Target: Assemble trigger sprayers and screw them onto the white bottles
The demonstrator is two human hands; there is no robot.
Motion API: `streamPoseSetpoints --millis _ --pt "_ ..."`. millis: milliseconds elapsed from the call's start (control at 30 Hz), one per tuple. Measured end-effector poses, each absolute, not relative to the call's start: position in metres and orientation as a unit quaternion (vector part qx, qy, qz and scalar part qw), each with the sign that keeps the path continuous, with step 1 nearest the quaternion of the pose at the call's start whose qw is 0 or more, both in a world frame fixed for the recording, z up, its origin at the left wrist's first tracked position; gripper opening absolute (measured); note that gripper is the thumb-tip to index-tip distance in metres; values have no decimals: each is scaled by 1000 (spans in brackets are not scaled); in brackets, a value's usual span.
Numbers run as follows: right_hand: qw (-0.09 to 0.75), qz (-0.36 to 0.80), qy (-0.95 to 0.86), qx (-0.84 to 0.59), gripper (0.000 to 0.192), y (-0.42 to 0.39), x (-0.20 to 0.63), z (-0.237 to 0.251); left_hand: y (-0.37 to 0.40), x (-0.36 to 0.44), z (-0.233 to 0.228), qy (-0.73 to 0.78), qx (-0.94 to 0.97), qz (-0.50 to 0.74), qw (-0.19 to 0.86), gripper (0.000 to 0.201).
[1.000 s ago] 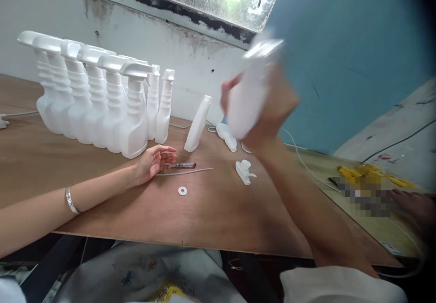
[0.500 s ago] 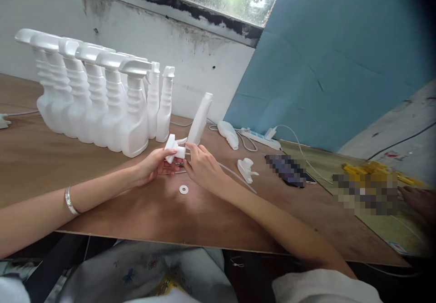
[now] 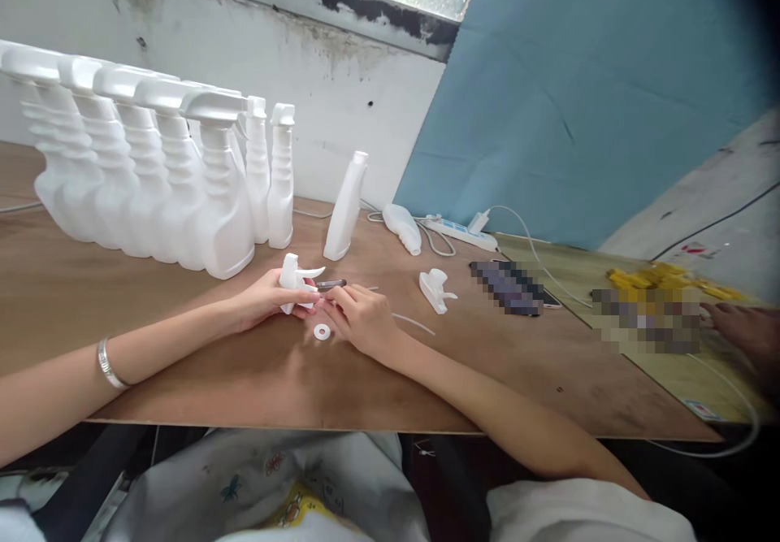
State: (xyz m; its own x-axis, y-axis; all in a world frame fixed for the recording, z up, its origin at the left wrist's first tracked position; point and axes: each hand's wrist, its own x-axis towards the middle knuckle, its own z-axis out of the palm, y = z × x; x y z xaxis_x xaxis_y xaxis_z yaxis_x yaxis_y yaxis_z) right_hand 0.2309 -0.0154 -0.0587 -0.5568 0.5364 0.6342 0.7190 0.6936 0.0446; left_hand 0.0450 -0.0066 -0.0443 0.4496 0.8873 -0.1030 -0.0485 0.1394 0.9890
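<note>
two hands (image 3: 268, 298) on unlabelled sprayer head (image 3: 294, 275)

No readable text from my feed. White spray bottles (image 3: 140, 176) blank, no labels. Trigger head (image 3: 294, 278) in my left hand (image 3: 268, 298) plain white, no marking. Phone (image 3: 509, 286) and yellow pile (image 3: 655, 302) pixelated, nothing legible. Small card (image 3: 699, 409) at table edge (image 3: 366, 420) shows red-blue print, too small to read. Fabric on lap (image 3: 268, 485) has printed figures, no letters I can make out.
</note>
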Motion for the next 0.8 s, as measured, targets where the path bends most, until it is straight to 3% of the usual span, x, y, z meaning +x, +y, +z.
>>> streamPoseSetpoints --millis 300,800 --pt "290 -92 -874 -379 19 -15 229 -71 5 45 -59 375 678 345 530 34" --pt "247 -83 -897 -358 19 -19 227 -70 -2 44 -53 365 701 296 537 25"
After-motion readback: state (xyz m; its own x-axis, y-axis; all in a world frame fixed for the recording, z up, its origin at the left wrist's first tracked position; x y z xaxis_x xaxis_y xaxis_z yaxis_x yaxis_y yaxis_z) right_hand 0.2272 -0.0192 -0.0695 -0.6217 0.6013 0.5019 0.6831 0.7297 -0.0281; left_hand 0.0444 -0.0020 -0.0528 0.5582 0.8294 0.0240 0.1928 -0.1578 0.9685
